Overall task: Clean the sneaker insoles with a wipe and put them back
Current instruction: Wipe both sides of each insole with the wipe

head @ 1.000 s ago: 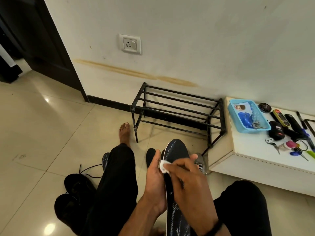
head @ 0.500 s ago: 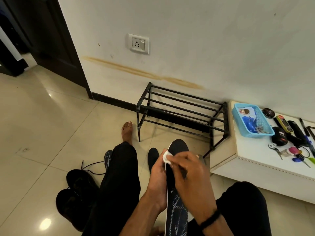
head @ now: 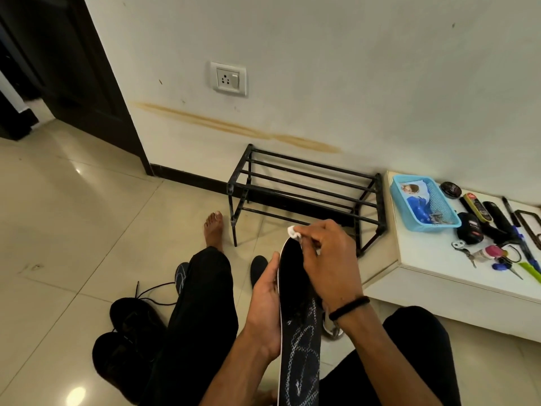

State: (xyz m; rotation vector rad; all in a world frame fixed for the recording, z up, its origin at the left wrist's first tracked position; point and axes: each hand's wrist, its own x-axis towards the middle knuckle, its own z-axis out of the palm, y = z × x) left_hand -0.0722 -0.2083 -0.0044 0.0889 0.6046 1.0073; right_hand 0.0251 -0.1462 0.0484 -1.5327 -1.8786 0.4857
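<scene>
Grip: left hand [head: 265, 300] curled round insole [head: 297, 332] edge, right hand [head: 328, 259] pinching wipe [head: 294, 232] at its far tip | sneakers [head: 128, 335] on floor near left | progress: looks mid-clean, nothing back in yet

Home entryway, shoe rack [head: 304, 194], tiled floor [head: 73, 230]

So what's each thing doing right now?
left hand: holds the insole by its edge
right hand: pinches the wipe
insole: held up, being wiped
wipe: bunched, at the insole's tip
black sneakers: on the floor, laces loose
shoe rack: bare
blue basket: holds a packet
</scene>
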